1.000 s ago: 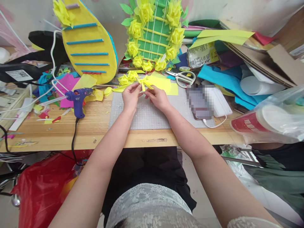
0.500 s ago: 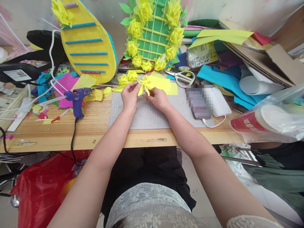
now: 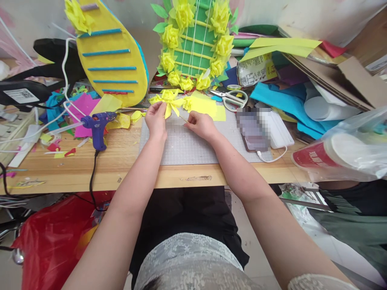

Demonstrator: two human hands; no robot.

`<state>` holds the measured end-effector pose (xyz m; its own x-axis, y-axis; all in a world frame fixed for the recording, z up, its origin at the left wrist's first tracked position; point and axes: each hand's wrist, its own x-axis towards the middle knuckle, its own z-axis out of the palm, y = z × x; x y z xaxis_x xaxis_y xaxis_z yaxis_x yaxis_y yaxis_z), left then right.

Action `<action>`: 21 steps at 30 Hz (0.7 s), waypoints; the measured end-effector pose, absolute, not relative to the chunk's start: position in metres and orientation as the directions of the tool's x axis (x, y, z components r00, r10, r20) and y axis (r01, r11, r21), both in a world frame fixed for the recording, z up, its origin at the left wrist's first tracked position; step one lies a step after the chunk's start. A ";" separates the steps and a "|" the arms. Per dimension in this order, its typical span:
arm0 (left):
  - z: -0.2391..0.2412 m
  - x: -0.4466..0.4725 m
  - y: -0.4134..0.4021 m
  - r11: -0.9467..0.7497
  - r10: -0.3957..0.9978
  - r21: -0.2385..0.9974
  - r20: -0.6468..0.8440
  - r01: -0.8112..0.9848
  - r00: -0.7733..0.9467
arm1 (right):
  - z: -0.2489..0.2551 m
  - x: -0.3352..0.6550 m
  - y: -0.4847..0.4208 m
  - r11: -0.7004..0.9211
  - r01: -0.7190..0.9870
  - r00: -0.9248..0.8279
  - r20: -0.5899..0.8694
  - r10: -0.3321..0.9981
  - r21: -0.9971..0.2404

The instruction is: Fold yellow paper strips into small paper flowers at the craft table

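Observation:
My left hand (image 3: 156, 119) is closed, pinching a yellow paper flower (image 3: 169, 101) of cut strips above the grey cutting mat (image 3: 193, 147). My right hand (image 3: 200, 124) is closed beside it, its fingertips pinched on a thin stick or strip that runs toward the flower. Just behind the flower lie a sheet of yellow paper (image 3: 205, 106) and loose yellow flowers (image 3: 186, 103). A green guitar-shaped craft (image 3: 195, 44) ringed with yellow flowers stands upright at the back.
A purple glue gun (image 3: 98, 128) stands left of the mat on the wooden table (image 3: 90, 169). Scissors (image 3: 231, 98), a phone (image 3: 252, 129) with a white charger, a yellow foam board (image 3: 113, 56), coloured sheets, cardboard and a plastic bag (image 3: 347, 149) crowd the back and right.
My left hand has carried the yellow flower to the left and a little farther back. The right hand stayed near the mat, and a gap has opened between the two hands.

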<state>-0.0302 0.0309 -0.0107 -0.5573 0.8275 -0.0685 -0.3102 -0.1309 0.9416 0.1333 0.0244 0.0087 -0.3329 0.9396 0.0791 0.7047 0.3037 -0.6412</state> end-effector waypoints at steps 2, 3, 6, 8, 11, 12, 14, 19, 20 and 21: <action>-0.014 -0.041 0.036 -0.154 0.797 0.944 -0.056 -0.292 -0.602 | 0.009 0.140 0.028 0.311 0.672 -0.355 0.077 0.932 -0.672; -0.016 -0.046 0.038 -0.163 0.782 0.948 -0.044 -0.272 -0.622 | 0.009 0.143 0.031 0.303 0.636 -0.349 0.085 0.933 -0.710; -0.018 -0.050 0.042 -0.191 0.760 0.967 0.038 -0.166 -0.649 | 0.009 0.148 0.038 0.181 0.449 -0.264 0.064 0.962 -0.875; -0.018 -0.046 0.042 -0.222 0.760 0.974 0.137 -0.056 -0.636 | 0.010 0.147 0.041 0.083 0.298 -0.194 0.025 0.981 -0.951; -0.016 -0.032 0.035 -0.238 0.793 0.966 0.252 0.099 -0.554 | 0.013 0.142 0.039 0.032 0.165 -0.160 0.005 0.987 -0.986; -0.015 -0.027 0.032 -0.235 0.812 0.963 0.269 0.133 -0.518 | 0.013 0.141 0.037 0.042 0.165 -0.170 0.013 0.985 -0.985; -0.014 -0.018 0.026 -0.238 0.843 0.953 0.298 0.185 -0.448 | 0.014 0.138 0.033 0.090 0.223 -0.208 0.043 0.977 -0.971; -0.014 -0.011 0.020 -0.232 0.897 0.957 0.279 0.171 -0.344 | 0.006 0.133 0.032 0.153 0.452 -0.226 0.053 0.973 -0.879; -0.014 -0.010 0.020 -0.197 0.908 0.972 0.230 0.128 -0.350 | 0.004 0.132 0.033 0.141 0.480 -0.208 0.044 0.977 -0.866; -0.013 -0.010 0.021 -0.151 0.917 0.986 0.168 0.077 -0.362 | 0.003 0.132 0.034 0.132 0.495 -0.192 0.040 0.981 -0.859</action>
<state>-0.0105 0.0205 -0.0128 -0.3615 0.9171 0.1682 0.0766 -0.1506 0.9856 0.1318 0.0338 0.0032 -0.1920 0.9806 0.0396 0.4954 0.1316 -0.8587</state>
